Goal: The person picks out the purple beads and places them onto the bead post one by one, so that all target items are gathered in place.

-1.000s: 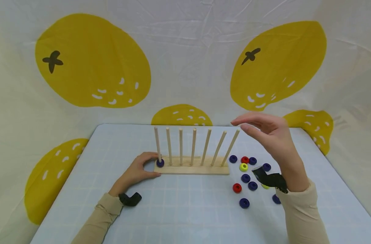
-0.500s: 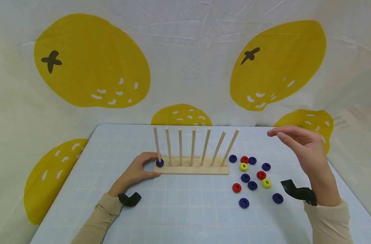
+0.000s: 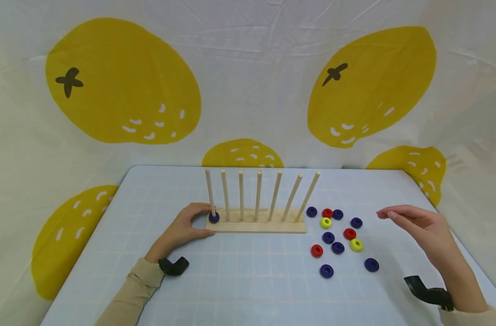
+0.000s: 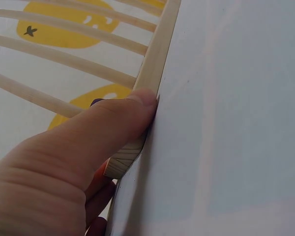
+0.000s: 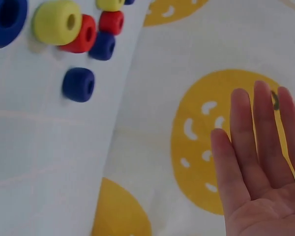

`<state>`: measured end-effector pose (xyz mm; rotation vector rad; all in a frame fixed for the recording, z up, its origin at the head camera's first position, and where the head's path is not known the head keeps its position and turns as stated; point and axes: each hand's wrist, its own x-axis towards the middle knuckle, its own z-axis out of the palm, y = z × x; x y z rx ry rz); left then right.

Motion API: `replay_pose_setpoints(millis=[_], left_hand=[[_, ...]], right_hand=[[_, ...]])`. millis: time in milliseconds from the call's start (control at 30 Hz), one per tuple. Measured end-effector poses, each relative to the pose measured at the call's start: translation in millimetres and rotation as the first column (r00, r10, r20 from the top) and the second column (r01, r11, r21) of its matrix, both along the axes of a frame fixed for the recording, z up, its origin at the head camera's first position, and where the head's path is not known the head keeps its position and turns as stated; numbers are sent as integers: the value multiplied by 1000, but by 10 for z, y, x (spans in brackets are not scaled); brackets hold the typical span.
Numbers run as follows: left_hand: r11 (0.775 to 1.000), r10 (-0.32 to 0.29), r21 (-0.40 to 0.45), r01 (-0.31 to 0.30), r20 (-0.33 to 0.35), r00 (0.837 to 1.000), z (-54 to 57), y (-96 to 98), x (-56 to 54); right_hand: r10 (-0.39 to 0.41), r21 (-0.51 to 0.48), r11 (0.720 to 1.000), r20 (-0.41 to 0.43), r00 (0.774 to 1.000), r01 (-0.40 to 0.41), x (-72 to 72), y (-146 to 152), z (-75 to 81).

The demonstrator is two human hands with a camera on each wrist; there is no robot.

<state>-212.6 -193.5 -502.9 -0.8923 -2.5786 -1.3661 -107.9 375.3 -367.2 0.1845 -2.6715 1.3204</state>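
Note:
A wooden peg rack (image 3: 256,227) with several upright pegs stands on the table in the head view. At its left end, my left hand (image 3: 184,227) grips the base between thumb and fingers. Low on the leftmost peg sits a dark blue ring (image 3: 213,221). In the left wrist view the thumb (image 4: 113,115) presses on the edge of the base. My right hand (image 3: 429,233) is raised over the table's right side, holding nothing. Straight fingers (image 5: 260,142) show in the right wrist view. Nearest to that hand are a blue ring (image 3: 371,269) and a yellow ring (image 3: 356,249).
Loose rings lie scattered right of the rack: several blue, a red ring (image 3: 317,255) at the near left, another red ring (image 3: 349,237) and a second yellow ring (image 3: 325,226). Behind the white table (image 3: 248,280) hangs a curtain (image 3: 248,81) with yellow fruit prints.
My right hand has moved right, away from the rack's rightmost peg, then come down lower, uncovering rings beneath the forearm. The left hand, rack and rings stay in place.

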Motion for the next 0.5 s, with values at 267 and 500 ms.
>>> replay_pose_setpoints(millis=[267, 500], left_hand=[[1000, 29, -5, -29, -4, 1000, -10, 37, 15], [1000, 14, 5, -15, 2, 1000, -3, 26, 10]], right_hand=[[31, 31, 999, 165, 986, -36, 135, 130, -293], [76, 93, 988, 399, 914, -123, 163, 180, -485]])
